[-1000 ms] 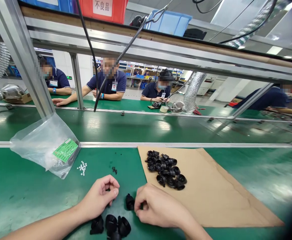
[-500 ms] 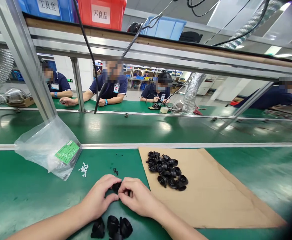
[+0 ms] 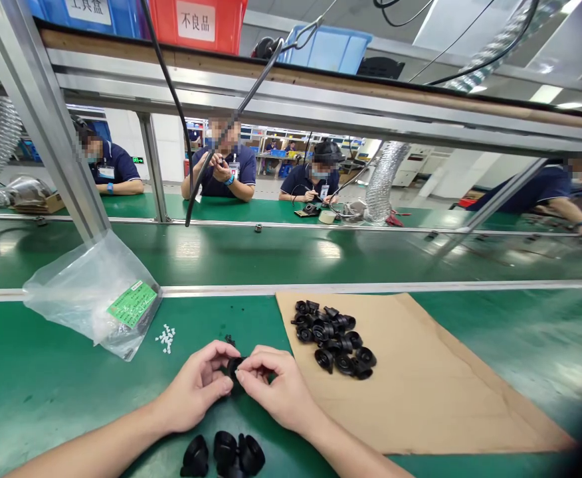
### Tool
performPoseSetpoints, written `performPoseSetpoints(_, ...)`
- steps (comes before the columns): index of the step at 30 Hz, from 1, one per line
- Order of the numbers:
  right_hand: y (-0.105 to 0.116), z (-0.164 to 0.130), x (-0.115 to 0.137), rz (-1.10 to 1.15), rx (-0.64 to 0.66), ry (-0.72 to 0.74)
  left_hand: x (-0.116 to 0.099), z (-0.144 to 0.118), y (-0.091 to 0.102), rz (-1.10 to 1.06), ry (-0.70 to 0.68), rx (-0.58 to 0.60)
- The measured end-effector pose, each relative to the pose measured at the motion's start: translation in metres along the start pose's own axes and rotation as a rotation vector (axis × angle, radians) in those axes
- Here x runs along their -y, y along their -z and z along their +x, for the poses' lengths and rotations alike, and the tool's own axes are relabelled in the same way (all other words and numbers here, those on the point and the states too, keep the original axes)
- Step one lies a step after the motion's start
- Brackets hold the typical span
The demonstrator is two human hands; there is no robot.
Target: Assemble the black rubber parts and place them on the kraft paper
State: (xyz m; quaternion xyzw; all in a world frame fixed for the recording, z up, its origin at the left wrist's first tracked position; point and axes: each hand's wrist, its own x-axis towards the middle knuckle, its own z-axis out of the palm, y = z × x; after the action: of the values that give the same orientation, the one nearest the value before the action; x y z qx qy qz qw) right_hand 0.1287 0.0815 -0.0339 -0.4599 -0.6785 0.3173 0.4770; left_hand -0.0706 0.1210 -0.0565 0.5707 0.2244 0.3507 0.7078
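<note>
Above the green bench, my left hand (image 3: pixel 198 384) grips a small round black plastic part (image 3: pixel 233 366) between thumb and fingers. My right hand (image 3: pixel 277 388) is closed in a pinch against the right side of that part; whatever lies between its fingertips is too small to make out. Several similar black plastic parts (image 3: pixel 226 451) lie close to me, below my hands. Just beyond my fingers is a little heap of tiny black pieces (image 3: pixel 230 340). Small white pieces (image 3: pixel 166 338) are scattered to the left of it.
A cardboard sheet (image 3: pixel 420 392) on the right carries a pile of black parts (image 3: pixel 333 335). At left, a clear plastic bag (image 3: pixel 86 292) with a green label leans by a metal post (image 3: pixel 54 126). Behind the conveyor belt (image 3: pixel 251 255), several co-workers sit. A black cable (image 3: pixel 174 99) hangs down.
My hands have shifted slightly and the black part shows more between them. Across the belt, a co-worker has raised both hands together; at far right another person's arm now reaches out.
</note>
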Motion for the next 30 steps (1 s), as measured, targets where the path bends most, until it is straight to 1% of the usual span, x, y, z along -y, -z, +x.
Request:
performPoseSetpoints(2,-0.002,-0.002,-0.003,-0.074,-0.043,0.078,0.001,0.0,-0.001,-0.02,-0.001,0.016)
performPoseSetpoints(5,-0.005,-0.005,-0.003,-0.202,-0.06,0.202,0.002,0.001,0.0,-0.009,-0.021,0.006)
performPoseSetpoints(9,-0.005,-0.006,0.003,-0.312,-0.08,0.279,0.003,0.002,0.004,-0.022,-0.034,-0.022)
performPoseSetpoints(11,-0.005,-0.006,0.006,-0.336,-0.084,0.286,0.003,0.003,0.004,-0.072,-0.018,-0.009)
performPoseSetpoints(15,-0.006,-0.005,0.008,-0.346,-0.081,0.286,0.005,0.003,0.0,-0.181,0.046,0.065)
performPoseSetpoints(17,-0.006,-0.005,0.008,-0.33,-0.078,0.287,0.007,0.004,-0.002,-0.206,0.065,0.053)
performPoseSetpoints(22,-0.004,-0.005,0.007,-0.305,-0.095,0.251,0.008,0.007,-0.002,-0.261,0.079,-0.033)
performPoseSetpoints(30,-0.004,-0.005,0.007,-0.321,-0.085,0.217,0.012,0.006,0.002,-0.313,0.114,-0.006)
